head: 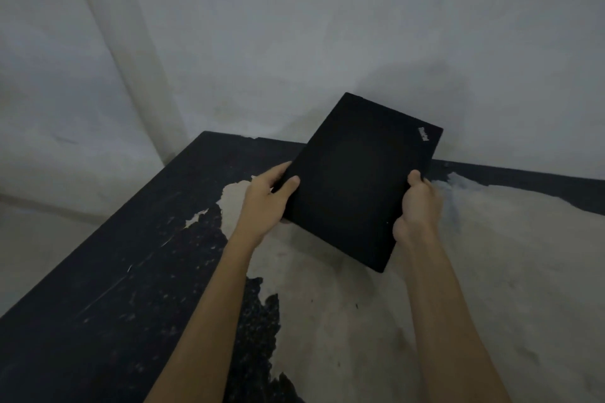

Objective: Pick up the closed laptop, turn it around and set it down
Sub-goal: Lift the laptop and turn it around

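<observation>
The closed black ThinkPad laptop [357, 180] is held clear of the worn black table [108, 271], lid toward the camera, with its long axis running from the near corner up and away toward the wall [294, 26]. It is clamped across its short dimension: the left hand [266, 199] is closed on the left long edge, thumb on the lid, and the right hand [417, 206] is wrapped around the right long edge. The grip points are roughly opposed below mid-length, so further turning is judged to pivot between both hands.
</observation>
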Available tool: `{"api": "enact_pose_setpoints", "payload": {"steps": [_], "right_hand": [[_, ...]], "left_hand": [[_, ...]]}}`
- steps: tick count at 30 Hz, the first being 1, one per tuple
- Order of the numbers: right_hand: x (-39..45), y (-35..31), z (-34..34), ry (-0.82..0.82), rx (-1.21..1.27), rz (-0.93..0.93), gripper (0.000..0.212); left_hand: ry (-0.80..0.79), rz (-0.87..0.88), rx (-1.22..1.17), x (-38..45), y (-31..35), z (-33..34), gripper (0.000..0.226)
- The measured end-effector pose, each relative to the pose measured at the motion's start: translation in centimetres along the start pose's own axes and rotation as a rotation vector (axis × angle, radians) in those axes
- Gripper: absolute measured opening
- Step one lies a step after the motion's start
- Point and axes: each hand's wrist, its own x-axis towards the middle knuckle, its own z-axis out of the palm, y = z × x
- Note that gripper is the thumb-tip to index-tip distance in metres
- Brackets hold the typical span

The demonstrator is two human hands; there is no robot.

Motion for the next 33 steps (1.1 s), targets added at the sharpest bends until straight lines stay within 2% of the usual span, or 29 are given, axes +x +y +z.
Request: {"api": "enact_pose_setpoints", "payload": {"steps": [4, 8, 13, 20, 23, 27, 33], "right_hand": [[0.0, 0.2, 0.2, 0.071, 0.102, -0.022, 0.018], [-0.3, 0.8, 0.9, 0.131, 0.188, -0.063, 0.021], [-0.5, 1.7, 1.8, 0.208, 0.253, -0.094, 0.019], [-0.6, 1.8, 2.1, 0.254, 0.259, -0.091, 0.037], [-0.3, 2.4, 2.0, 0.228, 0.256, -0.097, 0.022], [-0.2, 3.2, 2.0, 0.189, 0.191, -0.128, 0.028], [-1.0, 3.3, 2.3, -0.001, 0.154, -0.190, 0.022]], "left_hand": [[0.218, -0.105, -0.196, -0.1, -0.2, 2.7, 0.036], [0.400, -0.138, -0.329, -0.8, 0.7, 6.0, 0.062], [0.446, -0.178, -0.414, -1.7, 1.6, 8.9, 0.089], [0.388, -0.130, -0.462, -1.8, 0.5, 10.1, 0.092], [0.381, -0.102, -0.498, -1.6, 0.4, 9.6, 0.088], [0.359, -0.079, -0.536, -0.2, 0.2, 8.0, 0.087], [0.362, -0.137, -0.604, 1.4, -0.9, 4.6, 0.084]]}}
